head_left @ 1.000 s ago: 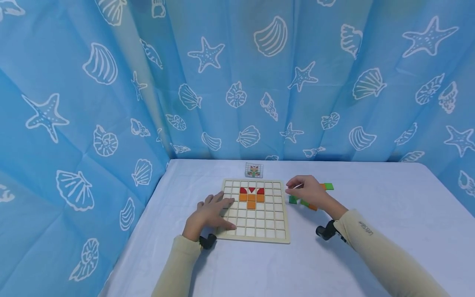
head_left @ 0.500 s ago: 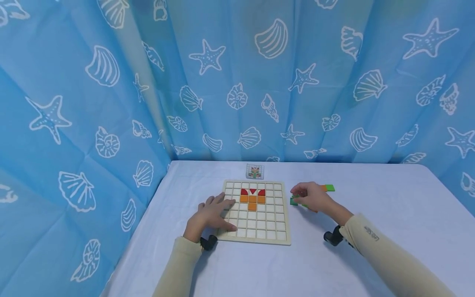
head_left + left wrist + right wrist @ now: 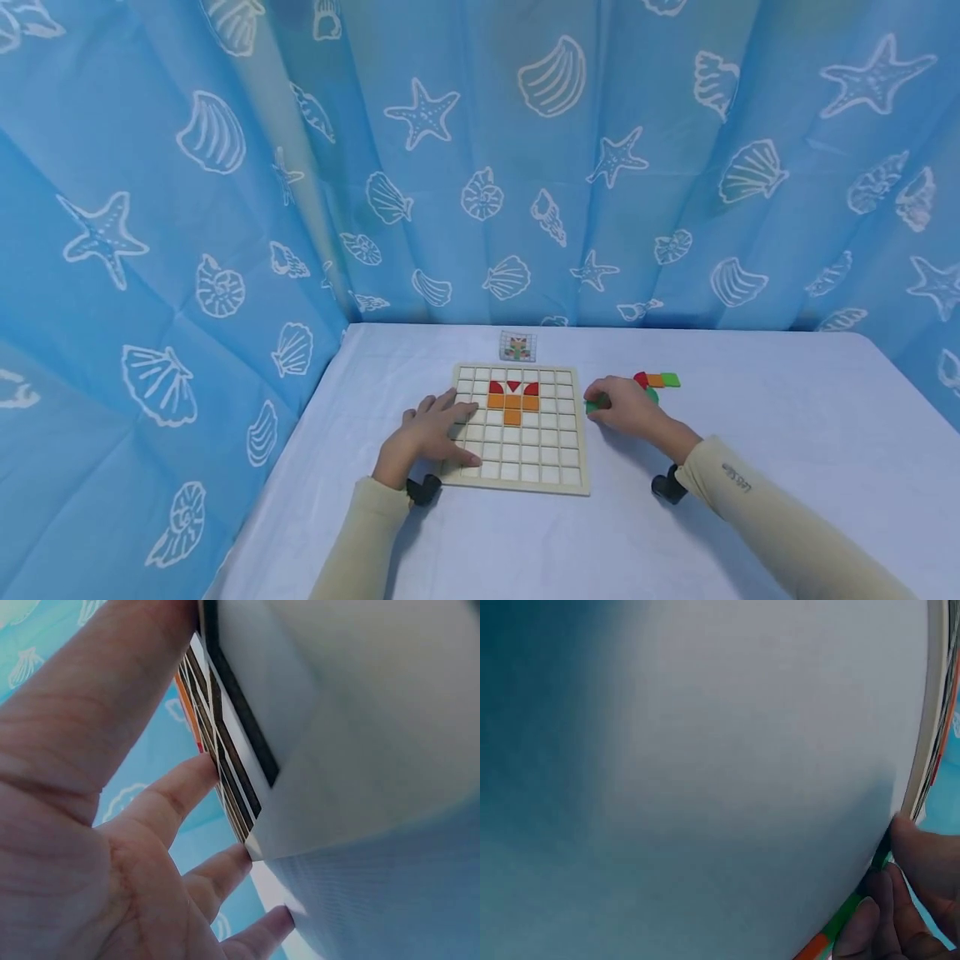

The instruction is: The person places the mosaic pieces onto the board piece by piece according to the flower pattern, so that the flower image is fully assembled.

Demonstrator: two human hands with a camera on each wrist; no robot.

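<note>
A pale grid board [image 3: 517, 487] lies on the table, with several red and orange tiles [image 3: 513, 402] set in its upper middle cells. Across the board's left edge rests my left hand [image 3: 429, 429], fingers spread; in the left wrist view the fingertips [image 3: 196, 774] touch the rim. Just right of the board my right hand [image 3: 628, 406] has its thumb and fingers around a dark green tile [image 3: 883, 851], which it pinches close to the tabletop. More tiles lie partly hidden under this hand, among them a green one [image 3: 841, 918] and an orange one [image 3: 811, 948].
Behind the right hand are a red tile [image 3: 641, 379], an orange tile [image 3: 656, 380] and a light green tile [image 3: 671, 380]. A small pattern card [image 3: 517, 347] lies beyond the board. A blue shell-print curtain [image 3: 480, 167] hangs along the back and left of the white-covered table [image 3: 780, 400].
My right hand has come down beside the board and its fingers have closed on a green tile. The left hand stays in place on the board.
</note>
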